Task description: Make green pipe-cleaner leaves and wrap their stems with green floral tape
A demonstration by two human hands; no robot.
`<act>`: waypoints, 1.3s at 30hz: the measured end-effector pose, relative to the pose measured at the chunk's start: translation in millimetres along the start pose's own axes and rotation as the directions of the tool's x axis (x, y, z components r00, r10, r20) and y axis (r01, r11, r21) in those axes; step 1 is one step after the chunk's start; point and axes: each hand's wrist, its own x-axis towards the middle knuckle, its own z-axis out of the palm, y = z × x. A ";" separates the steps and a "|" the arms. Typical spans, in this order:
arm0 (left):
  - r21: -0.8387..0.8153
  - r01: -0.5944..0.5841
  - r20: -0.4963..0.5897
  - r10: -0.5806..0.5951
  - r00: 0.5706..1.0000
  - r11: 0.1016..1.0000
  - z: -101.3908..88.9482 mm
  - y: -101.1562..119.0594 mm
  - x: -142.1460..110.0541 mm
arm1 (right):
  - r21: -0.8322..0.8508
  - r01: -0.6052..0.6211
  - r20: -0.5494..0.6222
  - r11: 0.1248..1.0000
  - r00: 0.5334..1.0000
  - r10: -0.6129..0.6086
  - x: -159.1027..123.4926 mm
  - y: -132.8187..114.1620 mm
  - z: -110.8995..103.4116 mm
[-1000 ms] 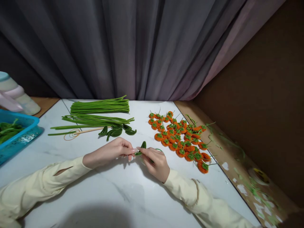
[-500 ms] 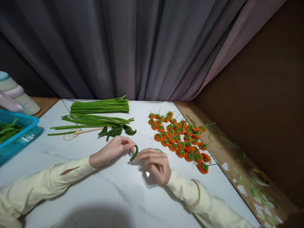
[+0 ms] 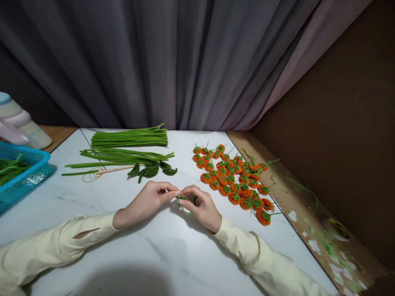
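Note:
My left hand [image 3: 150,201] pinches the end of a small dark green fuzzy leaf [image 3: 181,197], seemingly bent from pipe cleaner. Fingertips of my right hand [image 3: 202,206] meet it from the other side and close on the leaf too, covering most of it. A thin green curved edge and something pale show under the right palm; what they belong to is hidden. Just beyond my hands lie several finished dark green leaves [image 3: 151,169]. To their left, a thin wooden stick [image 3: 115,169] ends beside a loose tan loop [image 3: 89,176].
Bundles of green pipe cleaners [image 3: 129,137] lie at the back of the white marbled table [image 3: 129,259]. Many orange persimmon-like pieces [image 3: 236,187] with green tops spread at right. A blue basket [image 3: 40,164] and a bottle [image 3: 27,125] stand left; a tape roll [image 3: 338,229] and scraps lie right.
My right hand has turned and moved in against my left fingertips, closing on the leaf. The leaf, earlier seen upright and curved between the hands, is now mostly covered by fingers.

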 end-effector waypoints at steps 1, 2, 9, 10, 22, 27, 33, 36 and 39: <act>-0.033 0.086 0.037 -0.084 0.996 0.996 -0.8 2.1 0.7 | -0.056 0.040 -0.038 0.998 0.998 -0.042 -1.1 0.1 0.0; -0.063 0.147 0.070 -0.143 0.987 0.987 -1.6 3.6 1.2 | -0.107 0.082 -0.066 0.991 0.994 -0.090 -2.3 0.3 0.2; -0.229 0.272 0.160 -0.240 0.958 0.935 -5.7 -1.1 2.8 | -0.300 0.368 -0.083 0.880 0.909 -0.409 -9.1 -0.6 1.7; -0.244 0.271 0.154 -0.239 0.959 0.931 -6.0 -2.2 2.8 | -0.308 0.381 -0.085 0.872 0.902 -0.424 -9.2 -0.8 1.5; 0.144 -0.156 0.058 0.149 0.987 0.977 -13.1 8.8 6.8 | -0.281 0.417 -0.114 0.864 0.880 -0.462 -8.7 -2.0 -0.9; 0.148 -0.367 0.187 0.338 0.922 0.918 -12.1 -1.4 10.7 | -0.274 0.471 -0.098 0.839 0.854 -0.511 -10.1 -5.8 0.8; 0.001 -0.288 0.182 0.283 0.942 0.958 -1.0 -14.4 8.7 | -0.237 0.483 -0.104 0.843 0.850 -0.516 -13.0 -9.8 3.9; 0.058 -0.395 0.116 0.387 0.915 0.917 3.1 -17.6 5.1 | -0.184 0.429 -0.131 0.884 0.881 -0.454 -13.8 -9.2 7.4; 0.147 -0.493 0.071 0.488 0.870 0.857 5.5 -19.2 1.4 | -0.079 0.323 -0.156 0.943 0.930 -0.332 -14.5 -8.1 11.5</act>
